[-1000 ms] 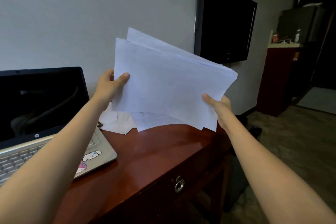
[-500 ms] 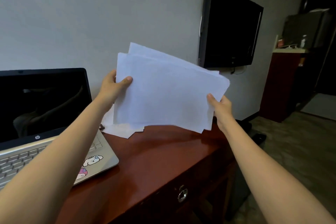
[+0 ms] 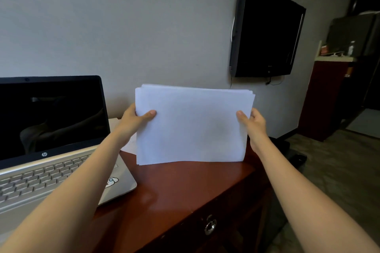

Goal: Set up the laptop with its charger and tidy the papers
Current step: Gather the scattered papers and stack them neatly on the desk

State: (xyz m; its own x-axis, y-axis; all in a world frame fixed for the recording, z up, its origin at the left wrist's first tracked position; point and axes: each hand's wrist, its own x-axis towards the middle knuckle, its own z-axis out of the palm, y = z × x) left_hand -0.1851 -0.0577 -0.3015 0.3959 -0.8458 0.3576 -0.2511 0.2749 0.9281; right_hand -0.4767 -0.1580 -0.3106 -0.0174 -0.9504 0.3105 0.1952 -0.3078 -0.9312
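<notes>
Upright, a stack of papers (image 3: 191, 125) stands on edge on the desk (image 3: 185, 189), right of the open laptop (image 3: 51, 139).
Left hand (image 3: 133, 117) and right hand (image 3: 254, 121) pinch its side edges, thumbs in front, fingers hidden behind.

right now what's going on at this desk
A person holds a stack of white papers upright, left hand and right hand gripping opposite edges, its bottom edge at the wooden desk. An open laptop, screen dark, sits at the left. One more sheet lies behind the stack.
</notes>
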